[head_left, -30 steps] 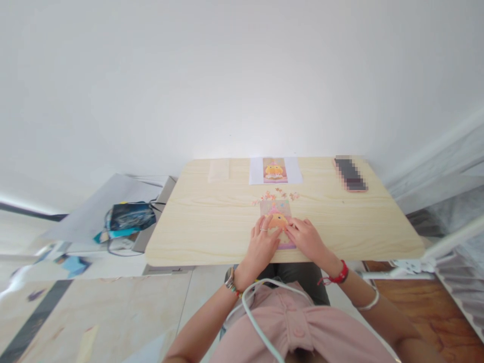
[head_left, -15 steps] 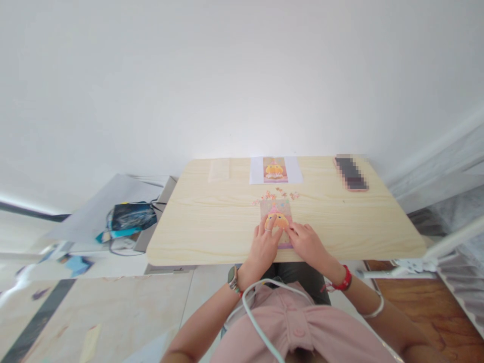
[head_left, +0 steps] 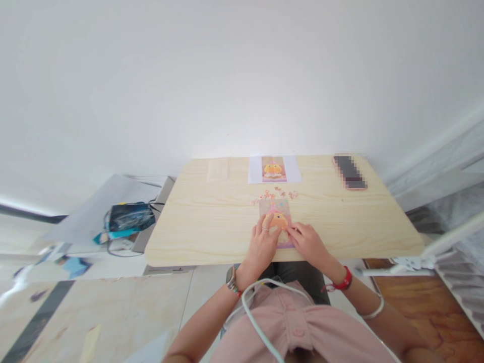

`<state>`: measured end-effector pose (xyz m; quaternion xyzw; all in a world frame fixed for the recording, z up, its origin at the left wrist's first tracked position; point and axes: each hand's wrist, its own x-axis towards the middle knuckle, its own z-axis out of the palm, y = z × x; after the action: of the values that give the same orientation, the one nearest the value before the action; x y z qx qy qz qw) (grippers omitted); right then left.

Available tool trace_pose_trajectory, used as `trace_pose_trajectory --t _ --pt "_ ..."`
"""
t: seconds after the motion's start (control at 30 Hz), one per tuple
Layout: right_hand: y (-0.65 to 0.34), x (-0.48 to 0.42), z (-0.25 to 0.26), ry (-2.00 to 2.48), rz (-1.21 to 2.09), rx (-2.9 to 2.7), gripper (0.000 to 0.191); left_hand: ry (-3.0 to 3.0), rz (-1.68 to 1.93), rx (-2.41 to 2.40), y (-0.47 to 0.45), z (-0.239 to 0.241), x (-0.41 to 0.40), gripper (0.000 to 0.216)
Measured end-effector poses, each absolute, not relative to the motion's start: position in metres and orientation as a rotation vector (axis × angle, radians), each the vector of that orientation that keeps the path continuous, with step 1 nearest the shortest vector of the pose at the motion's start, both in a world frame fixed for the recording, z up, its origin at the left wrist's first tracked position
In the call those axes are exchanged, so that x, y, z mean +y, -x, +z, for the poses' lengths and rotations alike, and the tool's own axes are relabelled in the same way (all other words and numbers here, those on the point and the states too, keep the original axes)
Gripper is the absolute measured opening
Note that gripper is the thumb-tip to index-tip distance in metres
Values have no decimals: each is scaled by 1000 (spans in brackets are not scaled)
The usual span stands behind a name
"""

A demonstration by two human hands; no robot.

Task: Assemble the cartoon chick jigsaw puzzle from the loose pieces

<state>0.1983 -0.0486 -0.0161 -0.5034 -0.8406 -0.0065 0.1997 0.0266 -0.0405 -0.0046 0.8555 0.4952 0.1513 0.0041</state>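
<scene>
A jigsaw puzzle (head_left: 275, 206) with a yellow-orange cartoon figure lies near the table's front edge. My left hand (head_left: 263, 242) rests over its left side, fingers apart and fingertips on the picture, with the thumb reaching toward the middle. At the puzzle's right edge is my right hand (head_left: 308, 244), its thumb and fingertips pressed together low on the figure. Whatever is in that pinch is too small to make out. Loose puzzle pieces (head_left: 269, 194) are scattered just beyond the puzzle's top edge. Part of the picture is hidden under my hands.
A white sheet with the printed reference picture (head_left: 274, 170) lies at the back of the table (head_left: 196, 222). Left of it is a pale, translucent packet (head_left: 218, 169). A phone (head_left: 351, 172), blurred out, lies at the back right. A wall stands behind the table.
My left fingers have drawn back slightly on the puzzle and look more bent. My right hand stays at the right edge. The whole view has shifted a little.
</scene>
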Motion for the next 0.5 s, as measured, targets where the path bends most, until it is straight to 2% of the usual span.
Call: trace_pose_trajectory --t 0.33,0.5 --pt "-196 -50 -17 1432 -175 -2484 23 -2668 481 1534 -29 -6 -40 27" --pt "-196 -50 -14 1454 -89 -2436 22 -2638 499 1521 -29 -5 -38 26"
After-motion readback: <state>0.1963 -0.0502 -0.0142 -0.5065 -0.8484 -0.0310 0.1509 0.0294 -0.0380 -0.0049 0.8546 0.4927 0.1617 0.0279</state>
